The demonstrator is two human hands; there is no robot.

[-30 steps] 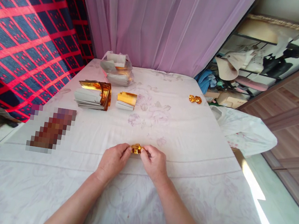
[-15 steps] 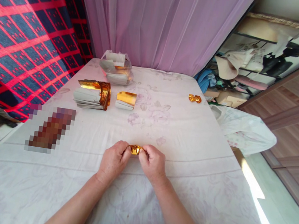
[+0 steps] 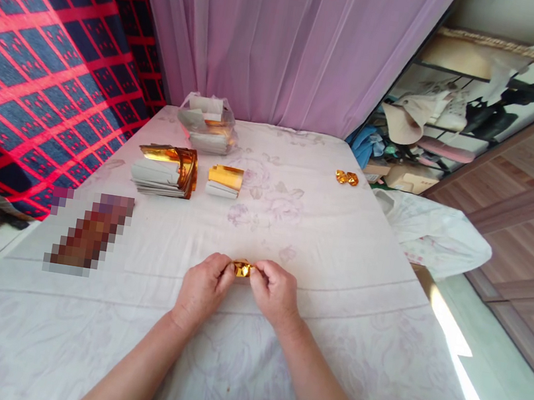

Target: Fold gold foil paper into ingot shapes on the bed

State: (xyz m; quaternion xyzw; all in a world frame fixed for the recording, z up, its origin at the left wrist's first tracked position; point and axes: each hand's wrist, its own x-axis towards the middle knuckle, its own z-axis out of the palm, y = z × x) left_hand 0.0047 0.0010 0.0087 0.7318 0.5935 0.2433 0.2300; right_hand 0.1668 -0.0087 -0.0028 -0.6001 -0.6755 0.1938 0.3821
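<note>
Purple curtain (image 3: 280,41), floral tablecloth (image 3: 330,249) and shelved shoes (image 3: 456,113) (plus a hat (image 3: 404,121)) suggest a home.

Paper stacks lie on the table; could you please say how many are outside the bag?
2: a larger stack on the left, and a smaller stack just right of it. The blurred patch could hide more.

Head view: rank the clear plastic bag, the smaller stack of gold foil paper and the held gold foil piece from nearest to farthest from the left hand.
1. Gold foil piece: pinched between the left hand and right hand.
2. Smaller stack of gold foil paper: ahead of the left hand.
3. Clear plastic bag: beyond that stack, slightly left.
</note>
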